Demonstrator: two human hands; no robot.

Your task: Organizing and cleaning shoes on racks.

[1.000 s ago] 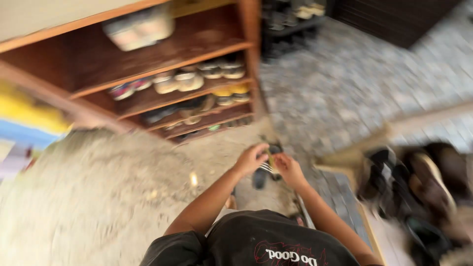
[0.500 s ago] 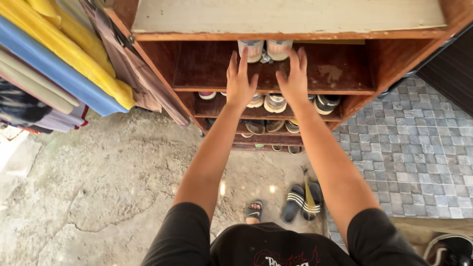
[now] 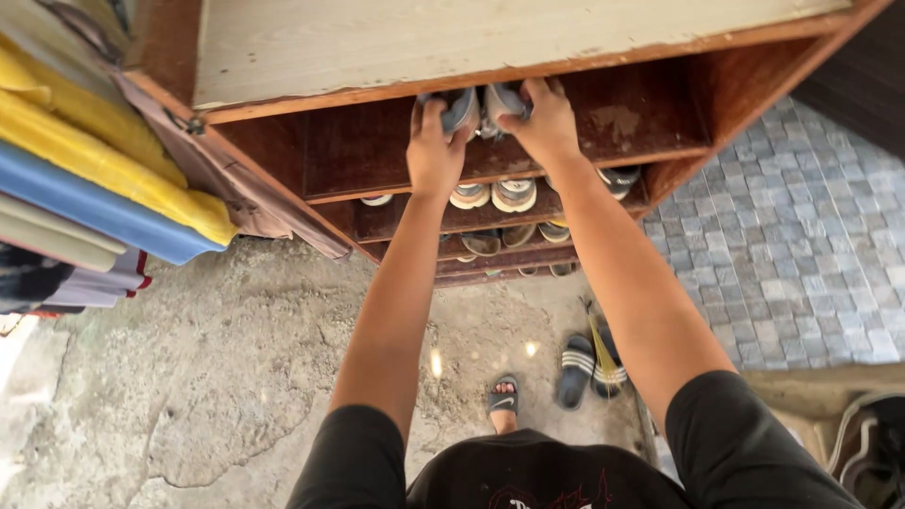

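Fingers (image 3: pixel 436 118) of the left hand (image 3: pixel 432 155): curled around the heel of a grey-and-white sports shoe (image 3: pixel 461 109), holding it. Fingers of the right hand (image 3: pixel 547 127): wrapped around the heel of the matching second grey-and-white shoe (image 3: pixel 502 100), holding it. Location of pair: side by side, touching, at the front edge of the top shelf of a reddish-brown wooden shoe rack (image 3: pixel 660 123), near the shelf's middle. Lower shelves: rows of pale-soled shoes (image 3: pixel 495 193), heels outward. Floor: rough concrete (image 3: pixel 236 377) at left, grey paving blocks (image 3: pixel 792 245) at right. On floor before rack: dark striped slide sandals (image 3: pixel 589 368). Left of rack: stacked yellow, blue and beige folded fabrics (image 3: pixel 85 198).
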